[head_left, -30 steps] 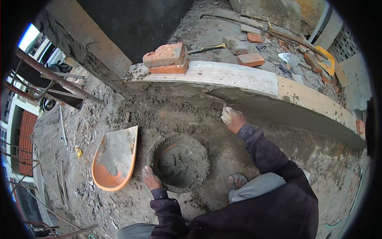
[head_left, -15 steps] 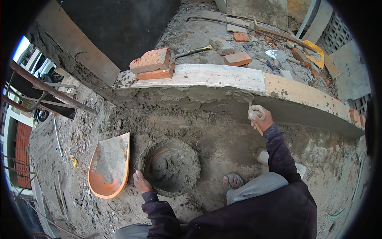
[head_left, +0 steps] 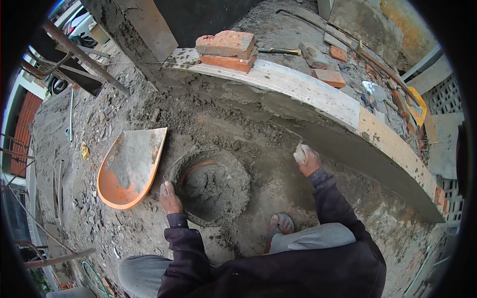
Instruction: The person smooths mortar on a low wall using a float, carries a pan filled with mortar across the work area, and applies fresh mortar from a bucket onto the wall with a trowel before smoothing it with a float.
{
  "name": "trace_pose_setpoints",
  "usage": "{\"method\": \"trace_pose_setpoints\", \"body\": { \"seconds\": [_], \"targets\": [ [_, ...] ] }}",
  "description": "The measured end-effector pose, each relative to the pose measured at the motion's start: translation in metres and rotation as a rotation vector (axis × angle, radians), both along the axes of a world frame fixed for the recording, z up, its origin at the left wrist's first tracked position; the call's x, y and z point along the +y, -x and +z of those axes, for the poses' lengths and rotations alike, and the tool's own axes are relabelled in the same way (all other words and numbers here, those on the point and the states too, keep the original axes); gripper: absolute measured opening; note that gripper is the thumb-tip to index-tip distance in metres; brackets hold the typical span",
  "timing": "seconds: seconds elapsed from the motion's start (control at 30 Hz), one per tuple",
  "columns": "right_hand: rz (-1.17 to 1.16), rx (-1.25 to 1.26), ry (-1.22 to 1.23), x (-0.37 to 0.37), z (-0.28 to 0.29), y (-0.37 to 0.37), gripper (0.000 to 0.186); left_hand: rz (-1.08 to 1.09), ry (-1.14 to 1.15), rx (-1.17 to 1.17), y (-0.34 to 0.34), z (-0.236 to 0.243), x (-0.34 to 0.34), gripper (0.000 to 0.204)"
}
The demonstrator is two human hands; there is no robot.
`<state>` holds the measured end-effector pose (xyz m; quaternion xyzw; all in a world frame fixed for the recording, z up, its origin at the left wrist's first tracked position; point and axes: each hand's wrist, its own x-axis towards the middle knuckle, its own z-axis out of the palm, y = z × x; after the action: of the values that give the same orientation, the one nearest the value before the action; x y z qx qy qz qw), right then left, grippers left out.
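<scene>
Two hands are busy down here on the rough ground. The person's left hand (head_left: pixel 170 198) has its fingers curled on the thin wire handle (head_left: pixel 167 174) at the near-left rim of a round bucket (head_left: pixel 242 171), presumably to steady it. Wet grey mortar (head_left: pixel 213 185) lies inside, and the bucket stands between both arms, where I'd say either can get at it easily. The right hand (head_left: pixel 307 160) is closed around the handle of a trowel (head_left: pixel 287 129), whose blade shows almost edge-on, just in front of the low wall (head_left: pixel 343 141). I can't tell from here whether it touches the grey face.

Along the wall's top runs a pale board (head_left: pixel 308 95); the stacked bricks (head_left: pixel 226 49) on it look set there to weigh it down. An orange scoop (head_left: pixel 120 204) lies left of the bucket, probably put aside but kept near.

Half a second ago the trowel was up against the wall just under the board, its handle pointing down; now the right hand sits lower and further back, the blade slanting up to the left. The left hand has stayed at the wire handle. The whole view has swung too, tilting the board's line more steeply.
</scene>
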<state>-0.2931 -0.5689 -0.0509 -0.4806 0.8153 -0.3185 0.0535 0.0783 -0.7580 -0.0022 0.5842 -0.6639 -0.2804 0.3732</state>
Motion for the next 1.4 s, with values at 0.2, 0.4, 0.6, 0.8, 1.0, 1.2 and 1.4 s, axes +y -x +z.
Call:
{"method": "trace_pose_setpoints", "body": {
  "seconds": [0.2, 0.4, 0.6, 0.8, 1.0, 1.2, 1.4],
  "targets": [
    [-0.155, -0.139, 0.186, -0.088, -0.042, -0.023, 0.031, -0.094, 0.016, -0.035, 0.005, 0.006, 0.009, 0.036],
    [-0.311, -0.087, 0.421, -0.047, -0.044, -0.008, 0.029, -0.133, 0.132, -0.109, 0.0, -0.003, 0.003, 0.043],
    [-0.455, 0.024, 0.386, 0.034, -0.009, 0.014, 0.027, -0.076, -0.024, -0.05, -0.004, 0.0, 0.001, 0.041],
    [-0.46, 0.487, 0.144, 0.046, -0.003, 0.005, 0.025, -0.008, 0.002, 0.01, 0.0, 0.001, -0.001, 0.035],
    [-0.174, 0.271, -0.392, -0.038, -0.033, -0.01, 0.03, 0.03, -0.062, 0.037, -0.007, -0.003, -0.002, 0.036],
    [-0.188, 0.012, -0.422, -0.027, -0.015, 0.036, 0.036, 0.016, -0.167, 0.018, -0.013, -0.007, -0.009, 0.037],
    [-0.277, 0.282, -0.305, 0.059, 0.054, 0.017, 0.033, 0.019, -0.248, 0.067, -0.007, -0.001, -0.018, 0.054]
  ]
}}
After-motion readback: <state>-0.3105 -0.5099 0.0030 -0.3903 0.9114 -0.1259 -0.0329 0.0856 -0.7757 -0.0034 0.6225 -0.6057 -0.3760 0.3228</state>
